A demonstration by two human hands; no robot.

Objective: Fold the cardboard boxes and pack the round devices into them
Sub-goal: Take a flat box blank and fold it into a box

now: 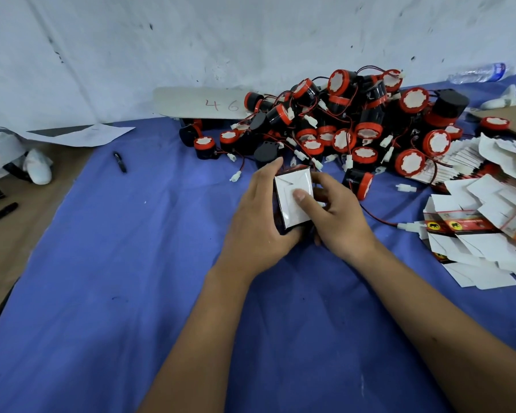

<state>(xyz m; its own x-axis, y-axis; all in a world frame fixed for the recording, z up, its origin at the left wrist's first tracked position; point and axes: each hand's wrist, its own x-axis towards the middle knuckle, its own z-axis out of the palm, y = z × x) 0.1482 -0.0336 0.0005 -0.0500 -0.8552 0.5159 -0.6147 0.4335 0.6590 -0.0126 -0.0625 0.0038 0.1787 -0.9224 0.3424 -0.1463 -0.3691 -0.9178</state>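
Left hand (261, 216) grasps box (292, 201) at centre of blue cloth (131, 263) — steadies it. Right hand (337, 217) grips other side, thumb pressing white end flaps shut. Round devices (355, 126) heaped far right — flat boxes (486, 234) right.

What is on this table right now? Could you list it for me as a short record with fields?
Surface: blue cloth
In hands: small cardboard box, white flaps folded shut on top
Left hand: grips the box's side
Right hand: holds the other side, thumb pressing the flaps
Behind: pile of round devices, red and black, wired
Right: flat unfolded boxes
Left: black pen
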